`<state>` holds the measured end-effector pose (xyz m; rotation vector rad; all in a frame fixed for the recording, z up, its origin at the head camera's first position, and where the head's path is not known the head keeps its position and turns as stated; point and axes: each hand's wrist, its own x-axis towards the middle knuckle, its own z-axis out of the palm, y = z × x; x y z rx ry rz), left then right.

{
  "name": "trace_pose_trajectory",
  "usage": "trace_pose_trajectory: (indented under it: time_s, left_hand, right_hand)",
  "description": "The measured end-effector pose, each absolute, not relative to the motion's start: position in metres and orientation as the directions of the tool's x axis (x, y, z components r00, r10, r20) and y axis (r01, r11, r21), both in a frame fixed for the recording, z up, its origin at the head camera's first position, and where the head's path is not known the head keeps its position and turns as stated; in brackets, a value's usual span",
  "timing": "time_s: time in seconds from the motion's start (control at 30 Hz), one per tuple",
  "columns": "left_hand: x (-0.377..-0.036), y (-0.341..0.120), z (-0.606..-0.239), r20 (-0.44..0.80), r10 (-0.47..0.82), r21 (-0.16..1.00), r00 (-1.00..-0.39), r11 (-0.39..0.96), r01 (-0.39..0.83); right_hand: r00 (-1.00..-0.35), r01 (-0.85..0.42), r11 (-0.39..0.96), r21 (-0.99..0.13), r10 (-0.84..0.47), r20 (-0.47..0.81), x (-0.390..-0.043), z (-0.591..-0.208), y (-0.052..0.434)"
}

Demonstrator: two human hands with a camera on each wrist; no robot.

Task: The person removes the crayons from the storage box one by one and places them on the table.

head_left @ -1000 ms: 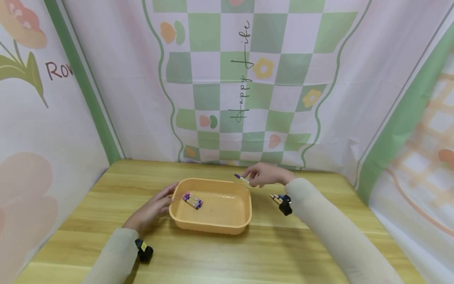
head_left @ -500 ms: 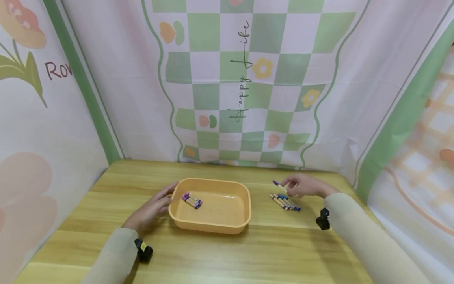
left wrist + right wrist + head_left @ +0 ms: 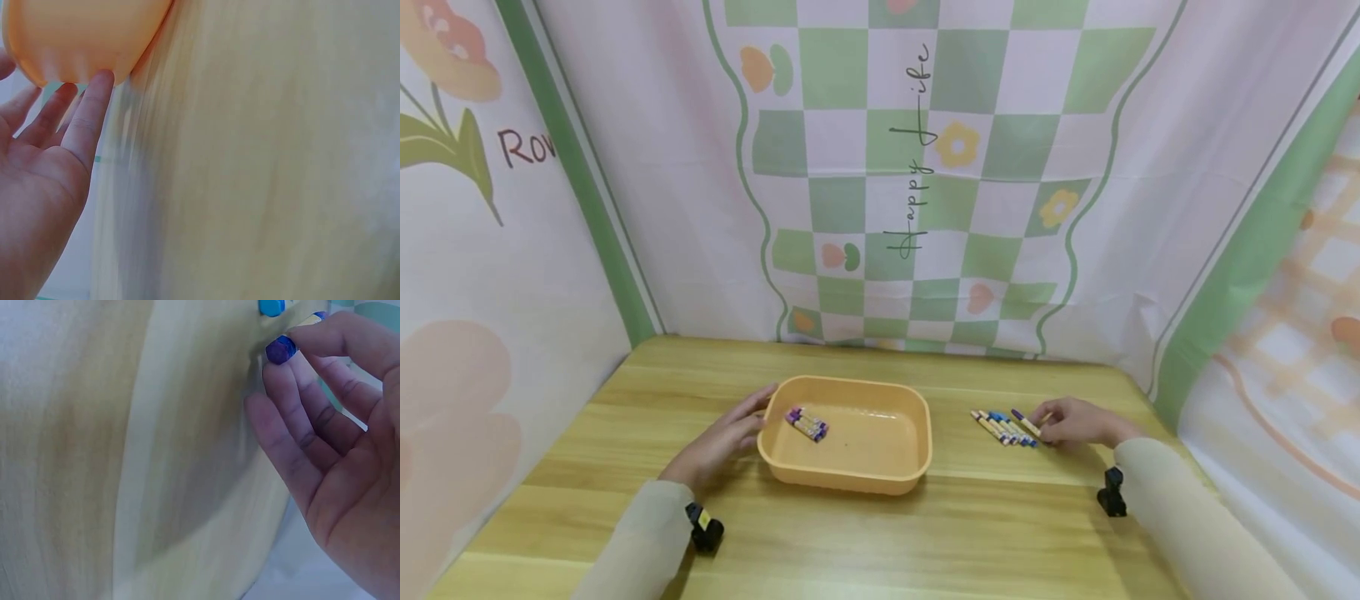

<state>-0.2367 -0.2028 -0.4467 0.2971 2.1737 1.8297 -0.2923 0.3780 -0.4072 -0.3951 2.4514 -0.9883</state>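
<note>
Printed cloth panels with green and white checks, flowers and script lettering [image 3: 917, 158] stand behind and at both sides of a light wooden table [image 3: 865, 533]. On the table, near its middle, sits a shallow orange plastic tray with rounded corners [image 3: 846, 475], and a small bunch of purple and yellow crayons [image 3: 807, 423] lies inside it near the left wall. The left hand [image 3: 718, 446] rests flat on the table with straight fingers [image 3: 87, 119], the fingertips touching the tray's left outer wall, and holds nothing. To the right of the tray, apart from it, a row of crayons with blue and yellow wrappers [image 3: 1000, 427] lies on the wood. The right hand [image 3: 1075, 423] is at the right end of this row and pinches one purple-tipped crayon [image 3: 1025, 422] between thumb and fingers; the crayon lies just beside the row, and I cannot tell whether it touches the table.
</note>
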Motion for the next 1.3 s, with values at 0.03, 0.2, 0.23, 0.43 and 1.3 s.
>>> trace_pose_trajectory:
  time_s: [0.03, 0.2, 0.23, 0.43, 1.3]
  left_hand:
    - [-0.237, -0.203, -0.447, -0.080, 0.337, 0.986, -0.938, 0.167, -0.024]
    - [-0.236, -0.202, -0.447, -0.080, 0.342, 0.987, -0.936, 0.162, -0.025]
    - [-0.236, -0.202, -0.447, -0.084, 0.338, 0.986, -0.937, 0.162, -0.030]
    - [-0.236, -0.200, -0.448, -0.096, 0.323, 0.985, -0.941, 0.164, -0.044]
    - [-0.236, -0.203, -0.448, -0.083, 0.337, 0.980, -0.938, 0.196, -0.016]
  right_hand:
    - [-0.850, -0.086, 0.696, -0.713, -0.424, -0.312, -0.292, -0.408, 0.378]
    - [-0.854, -0.095, 0.693, -0.715, -0.426, -0.300, -0.292, -0.412, 0.376]
    - [-0.855, -0.096, 0.696, -0.711, -0.424, -0.299, -0.292, -0.413, 0.375]
    - [-0.865, -0.101, 0.722, -0.685, -0.404, -0.299, -0.292, -0.413, 0.373]
    - [-0.819, -0.362, 0.688, -0.629, -0.557, -0.138, -0.315, -0.347, 0.281]
